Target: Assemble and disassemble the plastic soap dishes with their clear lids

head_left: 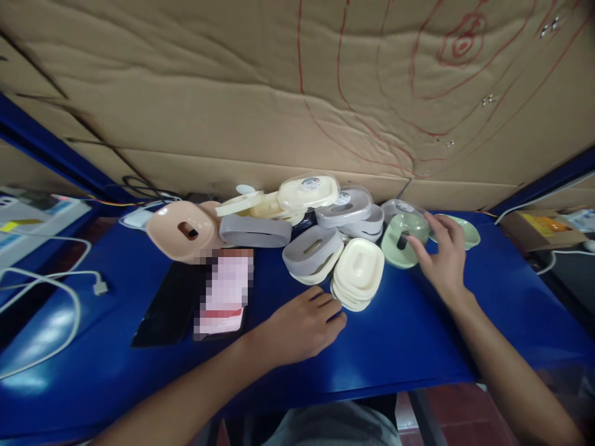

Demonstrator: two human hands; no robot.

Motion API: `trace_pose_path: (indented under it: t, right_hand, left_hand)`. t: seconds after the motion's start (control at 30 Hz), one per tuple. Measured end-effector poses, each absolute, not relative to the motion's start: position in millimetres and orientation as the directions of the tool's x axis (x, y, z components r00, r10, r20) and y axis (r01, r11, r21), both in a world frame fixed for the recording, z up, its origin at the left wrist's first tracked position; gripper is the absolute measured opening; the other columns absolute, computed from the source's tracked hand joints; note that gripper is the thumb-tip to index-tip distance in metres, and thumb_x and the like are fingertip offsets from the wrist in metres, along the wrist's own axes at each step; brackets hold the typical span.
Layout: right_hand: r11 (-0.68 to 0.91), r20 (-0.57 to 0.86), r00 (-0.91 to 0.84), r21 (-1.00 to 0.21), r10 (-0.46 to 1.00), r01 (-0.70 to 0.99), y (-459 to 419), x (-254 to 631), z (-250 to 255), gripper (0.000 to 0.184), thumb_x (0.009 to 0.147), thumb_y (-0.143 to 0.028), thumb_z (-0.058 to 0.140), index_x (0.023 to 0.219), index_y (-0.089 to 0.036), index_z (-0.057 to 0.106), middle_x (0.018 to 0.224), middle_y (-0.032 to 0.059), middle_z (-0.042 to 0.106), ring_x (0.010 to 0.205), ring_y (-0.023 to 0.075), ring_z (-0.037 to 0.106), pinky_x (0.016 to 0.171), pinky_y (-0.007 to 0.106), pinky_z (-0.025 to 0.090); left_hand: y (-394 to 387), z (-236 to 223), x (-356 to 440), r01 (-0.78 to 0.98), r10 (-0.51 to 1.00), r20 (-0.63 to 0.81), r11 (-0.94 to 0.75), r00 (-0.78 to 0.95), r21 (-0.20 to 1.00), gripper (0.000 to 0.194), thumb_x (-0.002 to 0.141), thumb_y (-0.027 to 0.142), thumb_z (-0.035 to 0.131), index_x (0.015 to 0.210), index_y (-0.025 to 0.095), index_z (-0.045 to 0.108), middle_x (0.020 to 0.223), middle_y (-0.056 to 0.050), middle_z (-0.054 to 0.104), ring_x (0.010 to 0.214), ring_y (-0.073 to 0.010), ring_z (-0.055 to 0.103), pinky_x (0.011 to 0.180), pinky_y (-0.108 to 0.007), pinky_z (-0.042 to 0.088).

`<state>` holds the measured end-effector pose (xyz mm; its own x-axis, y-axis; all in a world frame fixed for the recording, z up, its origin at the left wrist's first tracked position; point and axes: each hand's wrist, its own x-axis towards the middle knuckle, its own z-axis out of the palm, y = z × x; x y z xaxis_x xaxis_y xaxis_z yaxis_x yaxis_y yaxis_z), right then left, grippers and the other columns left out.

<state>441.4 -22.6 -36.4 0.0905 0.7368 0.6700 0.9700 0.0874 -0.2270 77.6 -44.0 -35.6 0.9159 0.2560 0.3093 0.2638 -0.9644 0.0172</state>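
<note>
My right hand has its thumb and fingers around the right side of a light green soap dish under a clear domed cover. Behind that hand lies another pale green piece. My left hand rests near the table front with loosely bent fingers, and nothing shows in it. Just beyond its fingertips is a small stack of cream soap dish parts. Beside the stack, a grey slotted part sits on a cream one.
More cream covered dishes and grey pieces are heaped along the cardboard wall. A peach piece, a phone with a lit screen and a dark flat object lie left. A white cable crosses the blue table.
</note>
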Motion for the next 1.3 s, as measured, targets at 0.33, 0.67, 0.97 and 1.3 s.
trace_pose_path:
  t: [0.33,0.67,0.97,1.3]
  right_hand:
    - [0.078,0.564,0.068,-0.231,0.823,0.970,-20.1,491.5,-40.6,0.044,0.109,-0.042,0.043,0.143,-0.022,0.063,0.145,0.0147,0.067,0.138,0.0301,0.061,0.118,0.049,0.046]
    - [-0.174,0.271,0.207,-0.138,0.940,0.975,-23.4,549.4,-59.4,0.050,0.104,-0.042,0.044,0.148,-0.023,0.058,0.150,0.0200,0.065,0.142,0.0367,0.055,0.116,0.062,0.033]
    - [-0.257,0.234,0.266,-0.069,0.935,0.964,-24.2,537.2,-57.6,0.060,0.103,-0.056,0.044,0.150,-0.021,0.059,0.154,0.0216,0.060,0.135,0.0428,0.053,0.107,0.060,0.035]
    - [-0.332,0.344,0.339,-0.080,0.876,0.940,-19.3,535.6,-57.0,0.064,0.102,-0.058,0.043,0.150,-0.019,0.057,0.145,0.0219,0.067,0.137,0.0416,0.058,0.109,0.060,0.040]
  left_hand:
    - [-43.7,-35.9,78.0,0.262,0.257,0.298,-0.965,0.919,0.026,0.008,0.102,0.018,0.062,0.095,0.019,0.062,0.088,-0.001,0.062,0.079,-0.0191,0.057,0.078,-0.037,0.039]
    - [-44.7,-38.9,78.0,0.250,0.251,0.286,-0.967,0.925,0.042,0.008,0.102,0.020,0.064,0.094,0.020,0.060,0.087,0.000,0.060,0.079,-0.0190,0.057,0.078,-0.038,0.040]
    - [-45.6,-39.7,78.1,0.240,0.241,0.290,-0.970,0.926,0.039,0.006,0.100,0.019,0.066,0.096,0.020,0.061,0.089,0.000,0.061,0.081,-0.0195,0.058,0.080,-0.037,0.041]
    - [-45.5,-38.1,77.7,0.246,0.246,0.293,-0.969,0.924,0.037,0.005,0.101,0.020,0.064,0.097,0.020,0.062,0.089,0.000,0.062,0.081,-0.0194,0.059,0.079,-0.038,0.040]
